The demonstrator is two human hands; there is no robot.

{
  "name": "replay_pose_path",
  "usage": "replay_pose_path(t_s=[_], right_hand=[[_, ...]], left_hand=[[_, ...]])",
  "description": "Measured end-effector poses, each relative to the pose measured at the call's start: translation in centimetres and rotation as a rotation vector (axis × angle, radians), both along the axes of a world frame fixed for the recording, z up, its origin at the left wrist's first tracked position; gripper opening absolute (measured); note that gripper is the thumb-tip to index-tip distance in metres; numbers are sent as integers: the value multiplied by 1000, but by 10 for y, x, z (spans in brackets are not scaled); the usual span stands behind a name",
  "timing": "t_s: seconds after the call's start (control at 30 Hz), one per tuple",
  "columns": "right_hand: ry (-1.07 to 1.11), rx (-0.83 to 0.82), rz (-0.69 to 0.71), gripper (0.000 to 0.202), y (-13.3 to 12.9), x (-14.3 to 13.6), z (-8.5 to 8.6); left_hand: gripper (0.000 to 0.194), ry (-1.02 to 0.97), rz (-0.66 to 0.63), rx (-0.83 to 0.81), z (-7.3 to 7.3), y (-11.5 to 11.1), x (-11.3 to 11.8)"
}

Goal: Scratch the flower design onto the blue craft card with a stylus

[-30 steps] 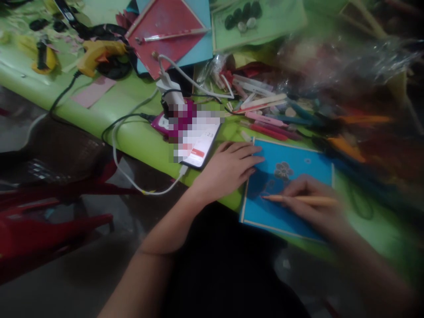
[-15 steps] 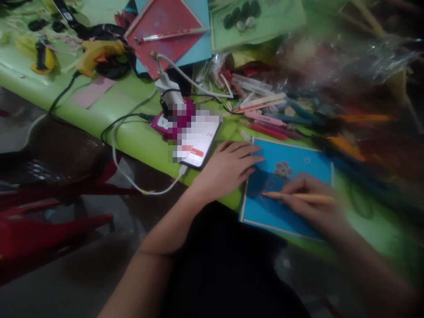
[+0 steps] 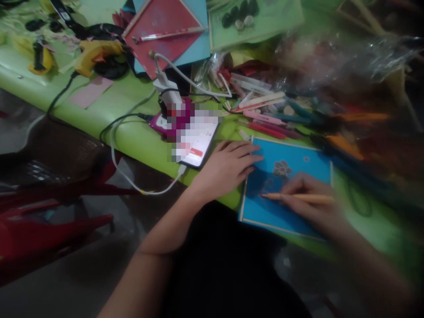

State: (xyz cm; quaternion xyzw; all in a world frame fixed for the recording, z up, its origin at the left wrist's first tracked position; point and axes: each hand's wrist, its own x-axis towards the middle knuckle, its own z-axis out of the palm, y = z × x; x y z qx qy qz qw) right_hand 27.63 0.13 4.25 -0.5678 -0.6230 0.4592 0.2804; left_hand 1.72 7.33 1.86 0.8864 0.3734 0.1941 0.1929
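Note:
A blue board point(image 3: 291, 216) with pale strips along its edges lies near the front edge of the green table. On it are a dark flower drawing point(image 3: 282, 169), a small flower at the upper right and faint lines at the left. My right hand point(image 3: 308, 198) is closed around an orange pen point(image 3: 314, 198), whose tip meets the board at its left part. With fingers spread, my left hand point(image 3: 228, 170) rests flat, its fingertips on the board's upper left edge, holding nothing.
Left of my left hand lie a lit phone point(image 3: 198, 141) and a purple power socket point(image 3: 159, 124) with cables. Behind the board are scattered pens point(image 3: 263, 117) and clear plastic wrap point(image 3: 331, 57). A yellow glue gun point(image 3: 96, 55) lies at the upper left.
The faint lines near the pen tip look slightly extended. Both hands are nearly where they were, and the view has shifted very slightly.

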Motion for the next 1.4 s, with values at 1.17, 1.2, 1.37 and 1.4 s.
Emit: replay_pose_path(t_s=[1.17, 1.2, 1.37, 1.4], right_hand=[[56, 17, -77, 22, -2, 4, -4], [57, 14, -89, 23, -2, 3, -4], [33, -11, -140, 24, -1, 3, -4], [34, -9, -144, 24, -1, 2, -3]], left_hand=[[33, 24, -15, -3, 4, 0, 0], [33, 22, -17, -2, 4, 0, 0], [33, 13, -13, -1, 2, 0, 0], [33, 13, -14, -1, 2, 0, 0]])
